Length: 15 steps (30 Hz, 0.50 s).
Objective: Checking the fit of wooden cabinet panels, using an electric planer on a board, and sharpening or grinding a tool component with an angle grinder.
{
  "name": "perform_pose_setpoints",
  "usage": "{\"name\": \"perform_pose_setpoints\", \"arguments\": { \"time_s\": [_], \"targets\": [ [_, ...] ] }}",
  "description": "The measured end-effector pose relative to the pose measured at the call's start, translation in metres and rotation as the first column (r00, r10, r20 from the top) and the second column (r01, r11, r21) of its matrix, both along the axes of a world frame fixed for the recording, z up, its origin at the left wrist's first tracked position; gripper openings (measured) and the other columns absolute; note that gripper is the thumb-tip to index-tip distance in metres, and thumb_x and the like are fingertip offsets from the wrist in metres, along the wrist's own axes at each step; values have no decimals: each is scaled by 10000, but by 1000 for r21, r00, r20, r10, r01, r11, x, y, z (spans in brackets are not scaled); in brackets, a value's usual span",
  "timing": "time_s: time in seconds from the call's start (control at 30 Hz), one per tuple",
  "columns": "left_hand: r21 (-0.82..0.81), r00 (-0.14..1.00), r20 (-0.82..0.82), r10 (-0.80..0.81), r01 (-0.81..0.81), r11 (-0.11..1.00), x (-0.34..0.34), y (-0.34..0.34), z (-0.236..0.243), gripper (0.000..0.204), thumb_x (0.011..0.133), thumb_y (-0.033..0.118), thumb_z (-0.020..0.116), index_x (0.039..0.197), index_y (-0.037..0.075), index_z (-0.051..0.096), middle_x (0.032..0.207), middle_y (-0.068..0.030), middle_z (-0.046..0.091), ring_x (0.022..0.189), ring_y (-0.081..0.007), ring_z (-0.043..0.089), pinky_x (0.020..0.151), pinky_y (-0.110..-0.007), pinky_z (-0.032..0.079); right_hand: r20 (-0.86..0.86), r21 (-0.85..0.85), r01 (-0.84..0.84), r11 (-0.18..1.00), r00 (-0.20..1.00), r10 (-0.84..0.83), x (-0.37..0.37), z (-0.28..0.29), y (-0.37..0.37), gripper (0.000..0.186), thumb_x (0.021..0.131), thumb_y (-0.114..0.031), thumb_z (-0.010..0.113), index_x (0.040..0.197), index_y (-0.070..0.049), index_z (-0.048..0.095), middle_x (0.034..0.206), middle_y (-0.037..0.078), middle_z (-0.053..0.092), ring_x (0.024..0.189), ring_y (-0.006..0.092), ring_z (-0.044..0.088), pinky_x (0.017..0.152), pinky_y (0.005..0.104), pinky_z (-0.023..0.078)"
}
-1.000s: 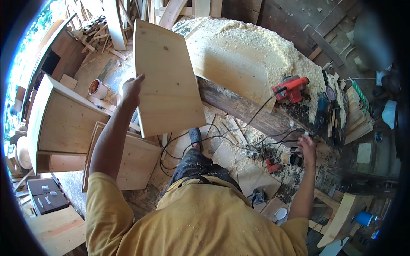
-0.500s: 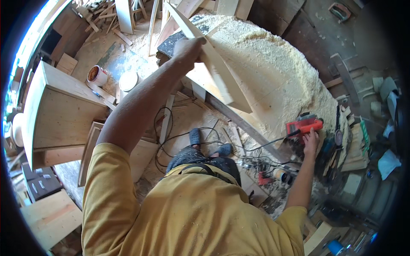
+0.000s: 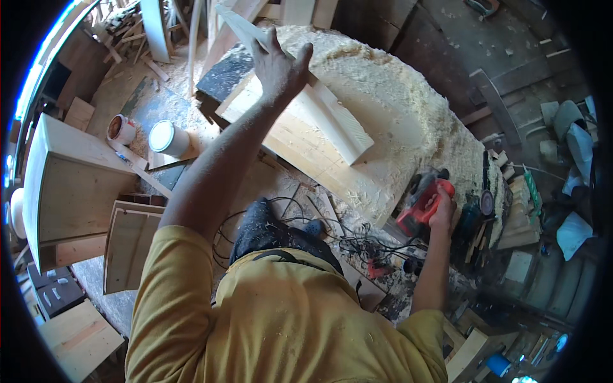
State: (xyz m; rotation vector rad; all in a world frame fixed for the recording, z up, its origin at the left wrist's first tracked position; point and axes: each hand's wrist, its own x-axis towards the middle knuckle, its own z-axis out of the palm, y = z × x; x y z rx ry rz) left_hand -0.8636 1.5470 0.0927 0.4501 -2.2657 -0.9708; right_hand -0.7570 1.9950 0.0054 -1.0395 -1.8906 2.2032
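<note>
My left hand (image 3: 281,70) holds a pale wooden board (image 3: 340,127) by its edge, fingers spread over it, above a sawdust-covered work surface (image 3: 396,121) with another flat wooden piece (image 3: 306,145) on it. My forearm and hand hide part of the held board. My right hand (image 3: 442,205) is closed on the handle of a red power planer (image 3: 416,209) at the right of that surface. Shavings are heaped along the back edge. Dark cords (image 3: 348,235) lie tangled below the planer, beside a red tool (image 3: 378,268).
A pale wooden cabinet (image 3: 76,179), leaning panels (image 3: 128,249), a white tub (image 3: 167,137) and a stained bucket (image 3: 120,127) are at the left. Scrap wood and planks stand behind. Dark tools and offcuts (image 3: 511,217) crowd the right, with a wooden box (image 3: 472,357) at lower right.
My left hand has carried the board forward and right onto the shavings-strewn surface, its face turning edge-on. My right hand has moved from among the cords up onto the planer and taken hold of it.
</note>
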Motion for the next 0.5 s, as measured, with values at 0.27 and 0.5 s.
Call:
{"name": "perform_pose_setpoints", "arguments": {
  "time_s": [0.27,0.5],
  "targets": [
    [-455,878,-42,-477,408,791,-53,-37,-9,545,866,587,409,1234,207,539,1367,-103,416,1342,-291,252,1045,-634,33,-29,259,-385,886,913,406,78,144,-31,136,755,-71,625,852,-4,558,612,47,529,494,128,524,476,268,444],
    [-691,788,47,-614,469,550,-97,-98,2,655,670,541,705,1167,142,551,1270,-88,487,1260,-295,365,1040,-570,157,-41,406,-363,839,910,413,97,262,-85,436,658,-90,740,1020,5,516,780,67,567,608,121,542,553,253,462]
  ]
}}
